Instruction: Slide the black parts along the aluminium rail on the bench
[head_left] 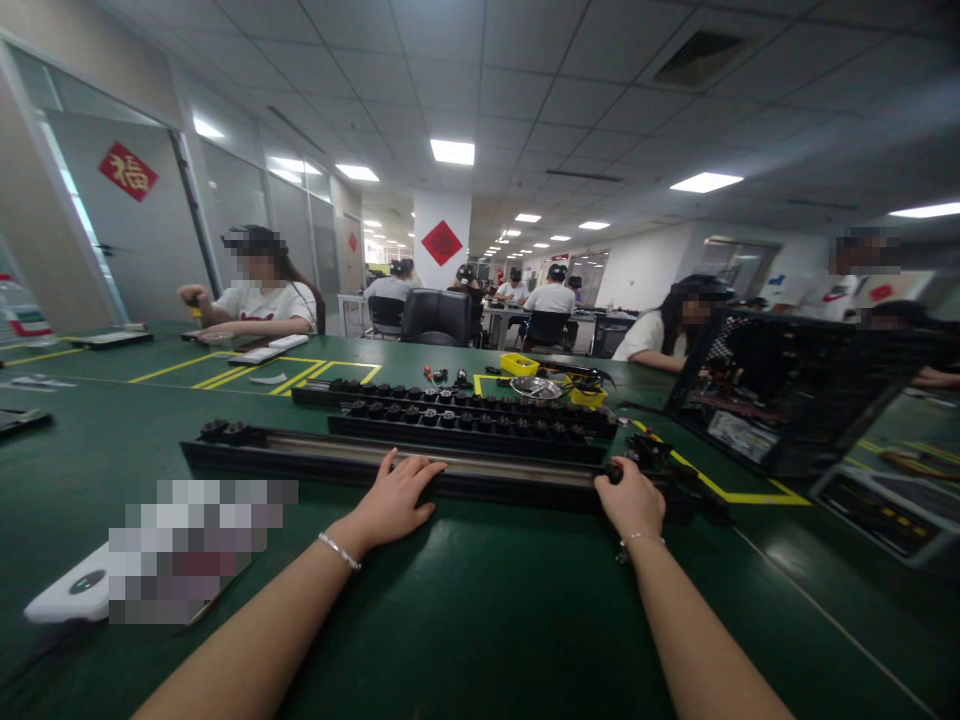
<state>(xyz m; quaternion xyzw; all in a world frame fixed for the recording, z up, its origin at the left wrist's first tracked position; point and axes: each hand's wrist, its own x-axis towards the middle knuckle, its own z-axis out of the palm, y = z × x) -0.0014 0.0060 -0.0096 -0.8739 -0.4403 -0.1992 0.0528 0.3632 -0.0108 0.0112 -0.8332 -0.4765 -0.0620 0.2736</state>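
A long black rail [495, 484] with a pale metal channel lies across the green table in front of me. My left hand [397, 495] rests on its near edge, fingers stretched over it and slightly apart. At the rail's right end, my right hand [631, 497] closes its thumb and fingers on a small black knob-like piece [615, 470]; the fingers partly hide it. Two similar black pieces [225, 430] sit at the rail's left end. Just behind lie two more black rails, a nearer one [465, 430] and a farther one [315, 393], both lined with several such pieces.
A white phone-like device [75, 590] lies at left, partly pixelated. Behind the rails are a metal dish [535, 388], yellow trays [519, 366] and loose small parts. An open black computer case [787, 390] stands at right, with co-workers [262, 295] seated around the table.
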